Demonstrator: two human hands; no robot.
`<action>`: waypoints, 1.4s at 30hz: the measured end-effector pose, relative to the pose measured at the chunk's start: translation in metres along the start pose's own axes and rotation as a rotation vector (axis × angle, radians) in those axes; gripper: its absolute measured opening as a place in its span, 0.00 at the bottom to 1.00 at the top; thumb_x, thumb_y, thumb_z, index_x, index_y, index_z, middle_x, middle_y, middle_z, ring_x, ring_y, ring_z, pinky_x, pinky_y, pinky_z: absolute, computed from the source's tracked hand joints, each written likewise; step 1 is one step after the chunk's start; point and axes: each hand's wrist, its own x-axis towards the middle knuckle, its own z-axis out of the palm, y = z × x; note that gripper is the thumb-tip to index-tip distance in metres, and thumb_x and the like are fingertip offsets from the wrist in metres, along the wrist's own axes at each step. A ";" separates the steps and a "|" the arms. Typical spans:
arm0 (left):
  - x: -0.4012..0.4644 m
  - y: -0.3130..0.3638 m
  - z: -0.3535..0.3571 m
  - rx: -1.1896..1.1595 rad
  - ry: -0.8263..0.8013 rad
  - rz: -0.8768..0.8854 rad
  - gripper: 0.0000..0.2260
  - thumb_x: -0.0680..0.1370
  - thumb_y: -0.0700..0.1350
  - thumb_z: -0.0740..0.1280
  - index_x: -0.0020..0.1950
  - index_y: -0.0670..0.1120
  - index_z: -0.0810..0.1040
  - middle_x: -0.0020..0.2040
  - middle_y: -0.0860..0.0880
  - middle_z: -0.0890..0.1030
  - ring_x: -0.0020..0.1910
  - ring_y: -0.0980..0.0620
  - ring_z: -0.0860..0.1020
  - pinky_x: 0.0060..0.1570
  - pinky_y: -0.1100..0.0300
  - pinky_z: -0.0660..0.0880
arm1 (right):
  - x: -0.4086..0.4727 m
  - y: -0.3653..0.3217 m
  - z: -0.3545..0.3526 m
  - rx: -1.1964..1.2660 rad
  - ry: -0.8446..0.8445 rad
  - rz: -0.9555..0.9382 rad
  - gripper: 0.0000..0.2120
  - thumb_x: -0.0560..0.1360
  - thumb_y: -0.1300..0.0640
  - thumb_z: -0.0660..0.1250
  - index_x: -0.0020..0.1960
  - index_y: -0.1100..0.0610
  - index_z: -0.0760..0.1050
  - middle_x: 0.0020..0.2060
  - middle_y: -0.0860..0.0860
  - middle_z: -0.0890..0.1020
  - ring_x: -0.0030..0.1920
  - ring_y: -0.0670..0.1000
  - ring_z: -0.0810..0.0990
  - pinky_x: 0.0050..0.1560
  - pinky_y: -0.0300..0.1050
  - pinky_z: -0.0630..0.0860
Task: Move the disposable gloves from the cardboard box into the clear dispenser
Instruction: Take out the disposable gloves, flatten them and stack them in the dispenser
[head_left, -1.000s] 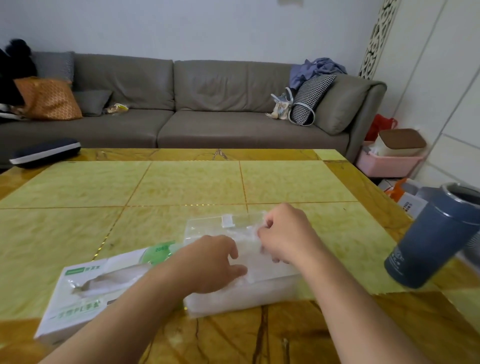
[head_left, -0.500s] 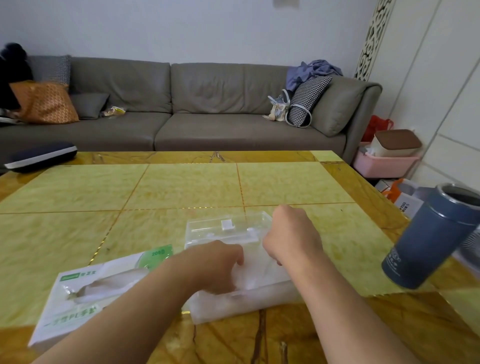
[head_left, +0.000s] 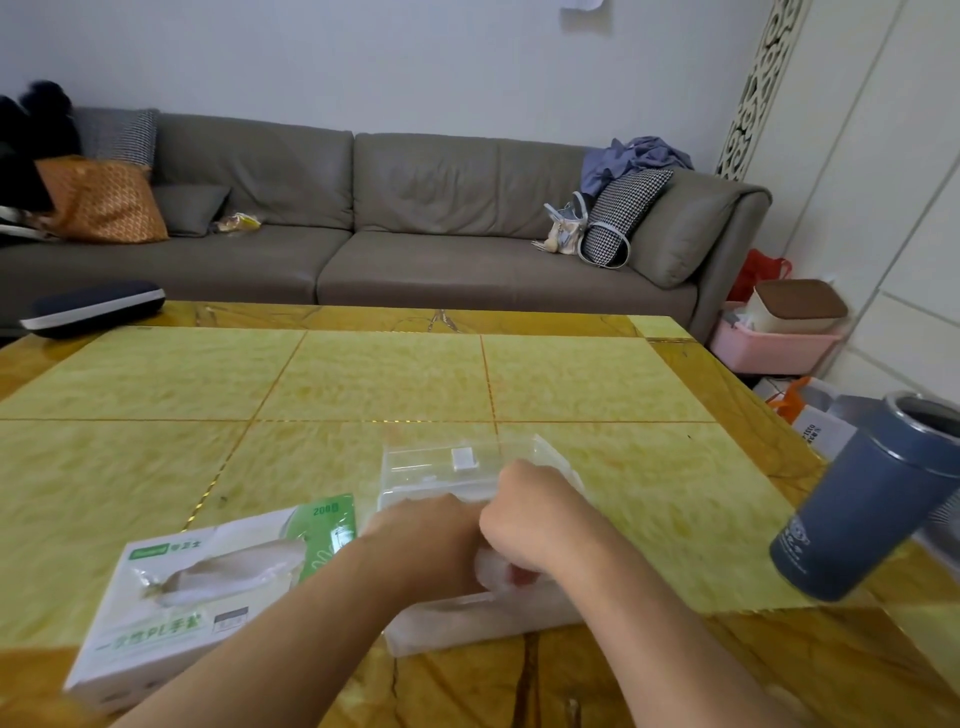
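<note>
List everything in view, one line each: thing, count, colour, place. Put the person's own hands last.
cardboard box: 1, white and green, table near left
clear dispenser: 1, transparent, lid open, table near centre, right of the box
disposable gloves: a wad, translucent white, inside the dispenser under both hands
tumbler: 1, dark blue, table right edge
case: 1, dark navy, table far left corner
table: 1, yellow-green panels with amber border
sofa: 1, grey-brown, behind the table
pink basket: 1, floor right of the sofa
left hand: 1, fingers curled down into the gloves
right hand: 1, fingers curled down into the gloves, beside the left
</note>
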 end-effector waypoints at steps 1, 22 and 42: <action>-0.001 -0.001 -0.001 0.000 0.000 0.010 0.11 0.78 0.59 0.64 0.58 0.58 0.74 0.47 0.54 0.78 0.46 0.48 0.77 0.50 0.50 0.79 | 0.003 0.004 0.002 -0.042 -0.032 0.013 0.07 0.75 0.64 0.60 0.48 0.60 0.76 0.40 0.56 0.84 0.42 0.57 0.85 0.37 0.46 0.80; -0.003 0.002 -0.010 0.015 -0.036 -0.175 0.10 0.86 0.44 0.56 0.51 0.46 0.75 0.39 0.49 0.72 0.30 0.51 0.72 0.26 0.59 0.66 | 0.001 -0.010 0.005 -0.528 -0.387 0.143 0.29 0.79 0.56 0.68 0.77 0.60 0.64 0.52 0.55 0.79 0.51 0.57 0.82 0.53 0.51 0.80; -0.047 -0.017 -0.022 -0.057 0.265 -0.049 0.08 0.83 0.43 0.62 0.61 0.50 0.75 0.55 0.52 0.78 0.50 0.49 0.80 0.47 0.51 0.81 | -0.010 0.005 -0.001 -0.417 0.118 -0.022 0.11 0.78 0.65 0.63 0.54 0.53 0.80 0.47 0.50 0.78 0.42 0.53 0.81 0.45 0.49 0.83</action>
